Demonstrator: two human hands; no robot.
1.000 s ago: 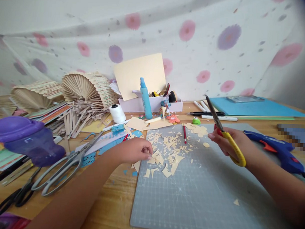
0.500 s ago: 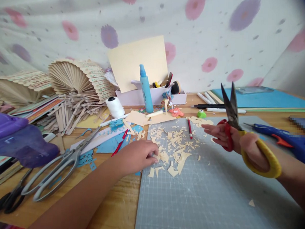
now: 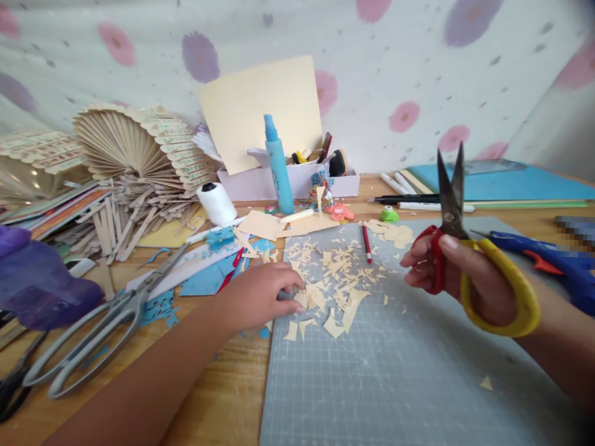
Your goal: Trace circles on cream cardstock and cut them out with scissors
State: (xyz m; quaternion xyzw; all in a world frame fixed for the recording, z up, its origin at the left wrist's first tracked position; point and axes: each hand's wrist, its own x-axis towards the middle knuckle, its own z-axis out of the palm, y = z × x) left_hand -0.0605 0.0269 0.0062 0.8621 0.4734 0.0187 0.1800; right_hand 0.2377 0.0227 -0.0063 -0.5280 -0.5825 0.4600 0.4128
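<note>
At the left edge of the grey cutting mat (image 3: 369, 394), my left hand (image 3: 260, 296) rests low, its fingers curved and its thumb apart from them. A cream paper scrap (image 3: 301, 299) lies between the thumb and fingertips; no firm grip shows. Many more cream paper scraps (image 3: 342, 267) are spread over the mat beside it. My right hand (image 3: 471, 278) is raised above the mat's right part, wrapped through the handles of red-and-yellow scissors (image 3: 453, 212). Their dark blades point upward, slightly parted.
Grey-handled scissors (image 3: 128, 315) and blue paper (image 3: 210, 275) lie left. Behind stand a blue spray bottle (image 3: 280, 170), a thread spool (image 3: 216, 204) and stick fans (image 3: 129, 142). A red pencil (image 3: 366, 243) lies on the mat; a blue glue gun (image 3: 545, 257) is at right.
My left thumb and fingers have spread wider around the paper scrap. My right hand has turned slightly, its thumb now upright against the scissors' handle. The view has shifted a little.
</note>
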